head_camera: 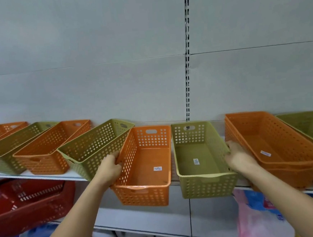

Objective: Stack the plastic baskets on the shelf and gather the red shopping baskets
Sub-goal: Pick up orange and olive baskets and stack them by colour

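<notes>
Head view: left hand (pixel 109 168) grips the left rim of the centre orange basket (pixel 146 167), fingers curled over the wall. Right hand (pixel 237 157) holds the right rim of the green basket (pixel 200 161) beside it, fingers wrapped. Both baskets overhang the white shelf (pixel 44 176) edge. Red shopping basket (pixel 27 203) sits lower left, under the shelf.

Left hand (pixel 109 167) grips orange basket (pixel 144 168) rim; right hand (pixel 237 157) on green basket (pixel 200 161) rim, apparently gripping. Shelf (pixel 44 176) below.
</notes>
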